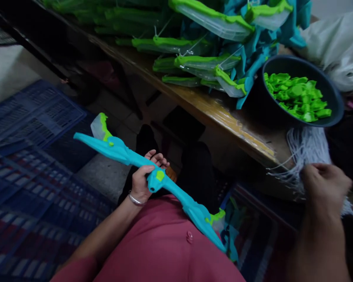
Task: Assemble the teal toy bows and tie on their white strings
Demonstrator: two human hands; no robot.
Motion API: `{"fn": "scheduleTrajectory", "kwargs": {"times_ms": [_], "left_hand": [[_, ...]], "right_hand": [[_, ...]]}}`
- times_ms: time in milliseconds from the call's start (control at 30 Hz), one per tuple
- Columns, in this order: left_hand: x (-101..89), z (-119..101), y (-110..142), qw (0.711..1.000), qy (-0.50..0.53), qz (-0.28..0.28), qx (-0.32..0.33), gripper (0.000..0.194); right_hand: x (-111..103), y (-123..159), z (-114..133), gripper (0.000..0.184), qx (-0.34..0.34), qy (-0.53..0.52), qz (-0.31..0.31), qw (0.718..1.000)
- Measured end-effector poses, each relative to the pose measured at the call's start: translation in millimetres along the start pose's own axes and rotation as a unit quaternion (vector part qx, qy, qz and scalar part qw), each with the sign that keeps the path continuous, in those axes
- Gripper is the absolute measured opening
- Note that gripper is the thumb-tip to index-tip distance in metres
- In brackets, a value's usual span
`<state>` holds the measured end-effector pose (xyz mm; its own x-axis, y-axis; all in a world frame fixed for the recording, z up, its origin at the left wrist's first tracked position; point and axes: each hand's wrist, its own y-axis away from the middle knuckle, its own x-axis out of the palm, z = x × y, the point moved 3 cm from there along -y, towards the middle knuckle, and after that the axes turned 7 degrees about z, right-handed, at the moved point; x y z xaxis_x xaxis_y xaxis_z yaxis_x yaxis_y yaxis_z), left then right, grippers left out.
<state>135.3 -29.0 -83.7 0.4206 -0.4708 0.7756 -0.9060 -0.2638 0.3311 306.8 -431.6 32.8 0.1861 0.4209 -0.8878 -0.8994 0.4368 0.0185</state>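
My left hand is closed around the middle of a turquoise toy bow, thumb on top, held aslant above my lap. Lime-green parts with clear pieces stick out near both of its ends, and a lime patch marks its centre. No string shows along this bow. At the right, my right hand is closed, its fingers curled against a bundle of white strings hanging over the table's edge. The hand is slightly blurred, and what its fingers pinch is hidden.
Turquoise and lime toy bows, some strung, are piled on the wooden table. A dark bowl holds lime-green pieces. White plastic sacks lie behind it. Blue plastic crates stand at the left.
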Motion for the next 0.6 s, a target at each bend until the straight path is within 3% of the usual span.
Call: {"fn": "scheduleTrajectory", "kwargs": {"times_ms": [67,133,167,200,267,367,467,500,600], "left_hand": [[1.7,3,2,0.999,-0.019,0.030,-0.010,0.047],[6.2,9,4,0.997,-0.046,0.060,-0.027,0.037],[9.3,13,6,0.995,-0.059,0.073,-0.038,0.032],[12.9,17,7,0.992,-0.069,0.088,-0.051,0.028],[21.1,25,10,0.985,-0.081,0.129,-0.082,0.033],[31.1,26,13,0.975,-0.090,0.175,-0.103,0.035],[37.3,10,14,0.977,-0.086,0.187,-0.052,0.023],[39.9,3,15,0.976,-0.079,0.202,-0.033,0.021],[50.4,-11,21,0.955,-0.073,0.286,-0.009,0.020]], "right_hand": [[7,35,18,0.014,-0.076,-0.094,0.022,0.992],[27,82,43,0.002,-0.189,-0.166,0.125,0.960],[40,107,56,0.006,-0.224,-0.178,0.170,0.943],[55,132,69,0.010,-0.269,-0.183,0.228,0.918],[81,183,93,0.013,-0.405,-0.167,0.356,0.826],[98,226,110,0.019,-0.514,-0.104,0.426,0.737],[97,228,113,0.020,-0.509,-0.111,0.520,0.677],[97,221,115,0.021,-0.484,-0.141,0.535,0.678],[104,196,124,0.025,-0.375,-0.250,0.509,0.734]]}}
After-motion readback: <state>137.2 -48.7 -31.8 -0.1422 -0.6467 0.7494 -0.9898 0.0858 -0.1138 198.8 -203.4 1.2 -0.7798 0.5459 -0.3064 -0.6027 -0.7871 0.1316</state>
